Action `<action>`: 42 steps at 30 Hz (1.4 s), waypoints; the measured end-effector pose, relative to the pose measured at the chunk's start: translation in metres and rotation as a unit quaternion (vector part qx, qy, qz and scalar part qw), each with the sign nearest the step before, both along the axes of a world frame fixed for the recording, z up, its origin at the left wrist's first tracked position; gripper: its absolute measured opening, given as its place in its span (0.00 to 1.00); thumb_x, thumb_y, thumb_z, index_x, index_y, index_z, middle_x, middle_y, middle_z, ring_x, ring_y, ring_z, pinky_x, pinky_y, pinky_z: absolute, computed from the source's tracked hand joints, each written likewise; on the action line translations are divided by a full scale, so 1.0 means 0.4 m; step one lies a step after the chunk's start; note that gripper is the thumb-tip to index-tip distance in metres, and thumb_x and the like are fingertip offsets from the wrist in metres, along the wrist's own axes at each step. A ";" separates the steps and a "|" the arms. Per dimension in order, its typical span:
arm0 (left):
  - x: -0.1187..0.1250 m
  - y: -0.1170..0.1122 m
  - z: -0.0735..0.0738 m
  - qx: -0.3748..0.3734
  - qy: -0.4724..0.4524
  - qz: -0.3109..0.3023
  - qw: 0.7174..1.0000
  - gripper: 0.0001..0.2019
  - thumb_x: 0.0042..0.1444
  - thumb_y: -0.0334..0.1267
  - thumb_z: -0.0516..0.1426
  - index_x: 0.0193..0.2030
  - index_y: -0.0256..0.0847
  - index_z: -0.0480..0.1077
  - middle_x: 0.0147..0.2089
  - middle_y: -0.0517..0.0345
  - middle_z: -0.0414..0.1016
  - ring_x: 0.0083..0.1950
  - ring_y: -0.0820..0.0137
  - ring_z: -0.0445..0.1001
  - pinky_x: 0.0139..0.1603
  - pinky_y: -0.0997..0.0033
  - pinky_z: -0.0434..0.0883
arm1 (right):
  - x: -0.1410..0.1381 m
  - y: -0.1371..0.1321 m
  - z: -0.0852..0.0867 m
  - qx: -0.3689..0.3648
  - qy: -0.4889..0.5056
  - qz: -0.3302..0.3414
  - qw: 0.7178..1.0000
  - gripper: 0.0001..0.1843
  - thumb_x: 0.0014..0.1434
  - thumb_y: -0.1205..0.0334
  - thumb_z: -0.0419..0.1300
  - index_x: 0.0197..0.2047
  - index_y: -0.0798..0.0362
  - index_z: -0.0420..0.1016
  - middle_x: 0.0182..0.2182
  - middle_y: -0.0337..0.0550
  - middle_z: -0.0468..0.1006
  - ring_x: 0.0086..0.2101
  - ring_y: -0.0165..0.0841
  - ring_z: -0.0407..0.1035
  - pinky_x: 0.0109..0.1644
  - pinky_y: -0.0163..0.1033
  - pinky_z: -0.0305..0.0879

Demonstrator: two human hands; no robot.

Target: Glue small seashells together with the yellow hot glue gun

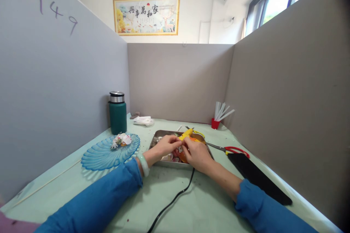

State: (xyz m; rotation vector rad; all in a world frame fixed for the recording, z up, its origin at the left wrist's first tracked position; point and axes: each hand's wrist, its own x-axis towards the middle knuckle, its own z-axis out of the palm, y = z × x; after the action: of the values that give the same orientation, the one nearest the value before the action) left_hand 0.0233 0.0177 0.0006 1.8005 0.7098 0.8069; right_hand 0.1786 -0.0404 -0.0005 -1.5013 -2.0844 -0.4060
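Observation:
My left hand (167, 145) and my right hand (198, 154) meet over a metal tray (175, 165), thumbs and fingertips pinched close together. Whatever lies between the fingertips is too small or hidden to name. Shells (167, 157) and other small pieces fill the tray below. Just behind the fingers shows a yellow glue gun (186, 134), partly covered by my right hand. To the left, a blue scalloped glass plate (101, 156) carries a small cluster of shells (121, 140).
A green bottle (117, 116) stands behind the plate, near white tissue (144, 120). Glue sticks (220, 111) rise from a red cup (215, 123). Red-handled scissors (235, 150) and a black flat object (258, 178) lie right. A black cable (175, 199) crosses the front.

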 end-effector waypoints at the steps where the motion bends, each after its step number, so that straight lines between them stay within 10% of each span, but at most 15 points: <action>1: 0.000 0.000 0.000 0.000 0.002 0.000 1.000 0.17 0.47 0.50 0.55 0.32 0.34 0.67 0.22 0.58 0.70 0.24 0.71 0.71 0.26 0.73 0.68 | 0.000 -0.001 0.000 -0.001 -0.002 0.000 1.000 0.10 0.61 0.59 0.45 0.34 0.52 0.63 0.25 0.38 0.72 0.26 0.29 0.66 0.27 0.33 0.45; 42: 0.002 0.001 -0.001 0.002 0.007 -0.003 1.000 0.17 0.48 0.50 0.55 0.33 0.34 0.66 0.22 0.58 0.70 0.24 0.72 0.71 0.26 0.74 0.68 | -0.001 0.002 -0.002 -0.005 -0.012 -0.019 1.000 0.10 0.61 0.58 0.45 0.34 0.52 0.64 0.25 0.38 0.72 0.27 0.29 0.66 0.28 0.33 0.45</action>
State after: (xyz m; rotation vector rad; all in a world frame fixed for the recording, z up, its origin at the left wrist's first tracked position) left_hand 0.0241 0.0180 0.0002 1.8117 0.7129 0.7931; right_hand 0.1781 -0.0395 -0.0012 -1.5513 -2.0823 -0.4307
